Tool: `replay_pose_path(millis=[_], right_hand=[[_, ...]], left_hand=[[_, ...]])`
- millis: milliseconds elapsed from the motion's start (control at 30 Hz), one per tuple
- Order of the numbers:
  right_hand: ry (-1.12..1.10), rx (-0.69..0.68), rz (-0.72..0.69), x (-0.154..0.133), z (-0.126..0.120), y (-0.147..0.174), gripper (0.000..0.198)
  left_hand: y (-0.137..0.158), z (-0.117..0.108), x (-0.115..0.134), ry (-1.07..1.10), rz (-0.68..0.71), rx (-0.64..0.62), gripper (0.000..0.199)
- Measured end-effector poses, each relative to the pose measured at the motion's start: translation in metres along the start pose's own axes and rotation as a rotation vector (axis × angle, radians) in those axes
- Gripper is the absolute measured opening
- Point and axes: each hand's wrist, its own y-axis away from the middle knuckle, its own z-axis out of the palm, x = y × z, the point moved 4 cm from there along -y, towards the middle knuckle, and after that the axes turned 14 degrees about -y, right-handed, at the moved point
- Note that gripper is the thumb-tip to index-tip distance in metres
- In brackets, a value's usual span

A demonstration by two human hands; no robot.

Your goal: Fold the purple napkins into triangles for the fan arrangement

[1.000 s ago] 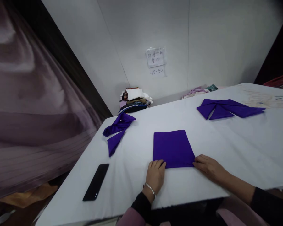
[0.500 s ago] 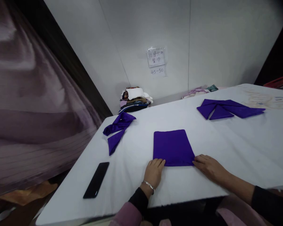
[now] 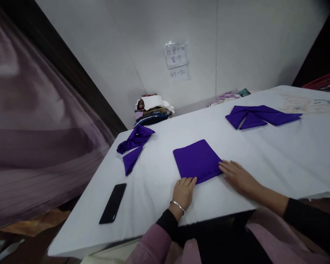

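Note:
A purple cloth napkin [image 3: 195,159], folded to a flat square, lies slantwise on the white-covered table [image 3: 154,205] in front of me. My left hand [image 3: 183,192], with a silver bangle at the wrist, has its fingers closed over the napkin's near edge, close to the lower left corner. At the right corner, my right hand [image 3: 238,178] rests with fingers stretched out, their tips touching the cloth. Both thumbs are mostly hidden.
Left on the table are a twisted purple cloth [image 3: 133,159] and a black phone [image 3: 112,203]. A folded purple cloth [image 3: 260,116] lies back right. Behind stand a pile of folded clothes [image 3: 152,110] and a wall with a handwritten sign [image 3: 176,55]. A pinkish curtain [image 3: 44,146] hangs at left.
The square napkin has turned counterclockwise on the table, so its edges now run slantwise. My right hand has moved away from me with its corner, and its fingers look straighter. The view has shifted slightly.

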Motion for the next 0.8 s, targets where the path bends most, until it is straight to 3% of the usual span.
replay_pose_path(millis=[133, 233, 467, 800], right_hand=[[-0.194, -0.180, -0.069, -0.068, 0.033, -0.001, 0.062], [-0.272, -0.233, -0.059, -0.093, 0.046, -0.008, 0.073], [-0.331, -0.283, -0.059, -0.095, 0.052, -0.016, 0.079], [-0.261, -0.299, -0.050, -0.082, 0.044, -0.011, 0.075]], left_hand=[[0.001, 0.000, -0.004, -0.003, 0.046, 0.002, 0.050], [0.003, -0.001, -0.004, 0.012, 0.052, -0.017, 0.044], [0.008, -0.009, 0.000, 0.061, -0.044, -0.056, 0.036], [0.013, -0.011, 0.006, 0.104, -0.086, -0.141, 0.048]])
